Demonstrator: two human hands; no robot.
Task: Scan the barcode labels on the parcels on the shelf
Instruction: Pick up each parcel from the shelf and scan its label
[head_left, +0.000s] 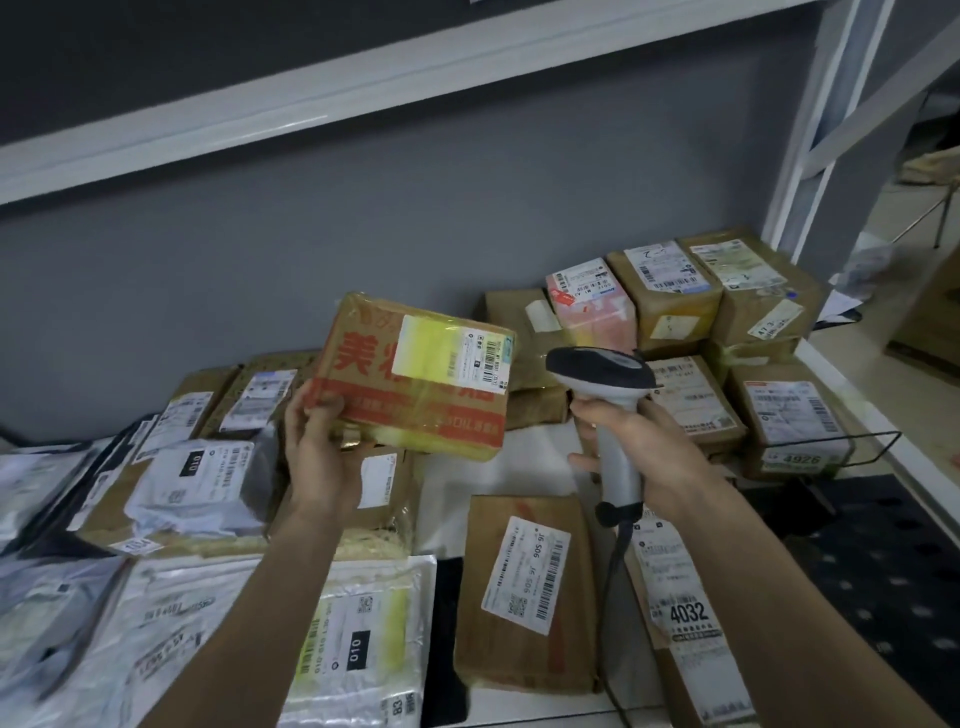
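My left hand (317, 441) grips the lower left corner of a brown cardboard parcel (384, 395) with red print and clear tape, holding it tilted up above the shelf. Its white and yellow barcode label (452, 356) faces me. My right hand (639, 447) grips the grey handle of a handheld barcode scanner (602, 371). The scanner's dark head sits just right of the parcel's label. A cable hangs from the handle's base.
Many parcels cover the white shelf (524, 467): stacked brown boxes (675, 306) at the back right, a flat brown box (524, 587) in front, white and grey mailer bags (197, 493) on the left. A shelf board (363, 83) runs overhead. A white upright (810, 130) stands at right.
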